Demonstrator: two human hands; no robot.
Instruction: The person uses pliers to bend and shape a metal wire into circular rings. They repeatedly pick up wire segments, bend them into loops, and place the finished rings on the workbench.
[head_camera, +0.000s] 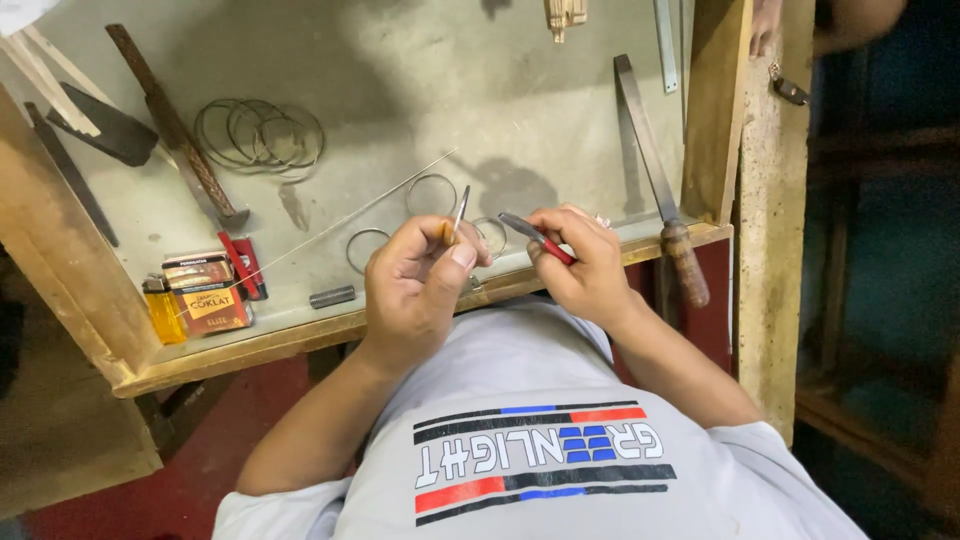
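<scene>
Grey wood-edged bench (420, 70) w/ wire rings (260, 135), files (175, 130), lighter (165, 312), small box (208, 295), metal bolt (332, 297).

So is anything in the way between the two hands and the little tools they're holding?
Nothing visible. The left hand already pinches a thin metal tool, and the right hand grips red-handled pliers. The tips are close together above the bench edge, with only open air between them. The wire rings lie behind.

Red-handled pliers (540, 239), yellow lighter (165, 311), grey shirt (540, 440) striped black, red and blue.
</scene>
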